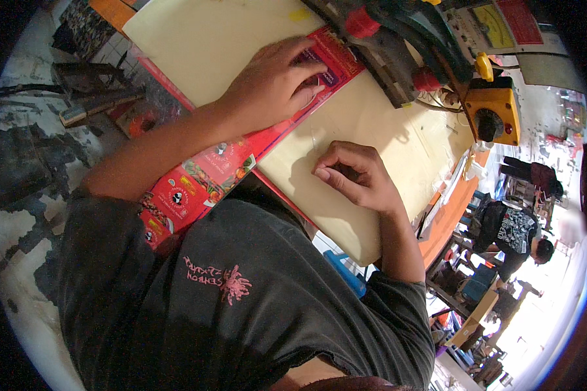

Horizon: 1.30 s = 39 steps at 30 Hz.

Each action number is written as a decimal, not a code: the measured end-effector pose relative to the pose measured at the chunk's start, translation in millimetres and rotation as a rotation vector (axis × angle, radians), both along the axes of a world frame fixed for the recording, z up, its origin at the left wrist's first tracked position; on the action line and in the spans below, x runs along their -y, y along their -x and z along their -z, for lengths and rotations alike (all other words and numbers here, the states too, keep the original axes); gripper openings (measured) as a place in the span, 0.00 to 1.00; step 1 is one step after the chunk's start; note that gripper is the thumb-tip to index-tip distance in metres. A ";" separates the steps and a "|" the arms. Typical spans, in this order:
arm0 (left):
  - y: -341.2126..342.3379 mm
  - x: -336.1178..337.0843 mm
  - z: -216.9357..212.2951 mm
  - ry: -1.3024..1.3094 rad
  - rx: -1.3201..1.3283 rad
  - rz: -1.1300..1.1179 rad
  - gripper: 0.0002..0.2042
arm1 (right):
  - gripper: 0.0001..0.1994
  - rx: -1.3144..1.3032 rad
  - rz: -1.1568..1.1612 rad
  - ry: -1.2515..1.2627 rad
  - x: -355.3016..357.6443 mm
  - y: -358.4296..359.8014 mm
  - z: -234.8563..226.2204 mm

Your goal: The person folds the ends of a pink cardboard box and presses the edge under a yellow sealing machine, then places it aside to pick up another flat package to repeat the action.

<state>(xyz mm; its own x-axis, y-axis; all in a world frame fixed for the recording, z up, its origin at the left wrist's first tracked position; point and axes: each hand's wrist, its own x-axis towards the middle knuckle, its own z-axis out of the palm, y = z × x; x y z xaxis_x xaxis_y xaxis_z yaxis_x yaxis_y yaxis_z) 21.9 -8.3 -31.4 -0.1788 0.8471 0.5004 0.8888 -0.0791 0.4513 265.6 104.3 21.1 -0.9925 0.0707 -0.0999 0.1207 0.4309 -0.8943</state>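
The red strip (pixel 209 174) lies across the table (pixel 202 45), its far end by the machine (pixel 388 65). The left hand (pixel 274 81) is on it, fingers a bit spread. The right hand (pixel 357 174) curls; I can't tell if it pinches anything. Best keep the strip flat.

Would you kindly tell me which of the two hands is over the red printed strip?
It is the left hand, over the red printed strip; the right hand is curled over the cream tabletop instead.
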 end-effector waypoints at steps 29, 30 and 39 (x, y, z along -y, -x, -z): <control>13.2 10.2 -15.1 0.176 -0.125 0.353 0.46 | 0.07 -0.271 0.728 0.065 -16.0 -13.8 17.9; 14.0 9.3 -17.2 0.172 -0.125 0.390 0.46 | 0.07 -0.260 0.763 0.103 -18.9 -14.6 19.8; 15.2 10.9 -38.0 0.168 -0.170 0.583 0.45 | 0.12 -0.283 0.780 0.256 -20.7 -7.0 23.5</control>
<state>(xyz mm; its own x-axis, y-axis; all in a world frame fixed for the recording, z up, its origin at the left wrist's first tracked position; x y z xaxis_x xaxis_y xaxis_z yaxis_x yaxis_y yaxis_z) 6.7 -19.2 6.6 0.4062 0.8508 0.3333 0.7814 -0.5126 0.3560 272.6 125.1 -2.3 -0.6599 0.7504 0.0373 0.0562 0.0988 -0.9935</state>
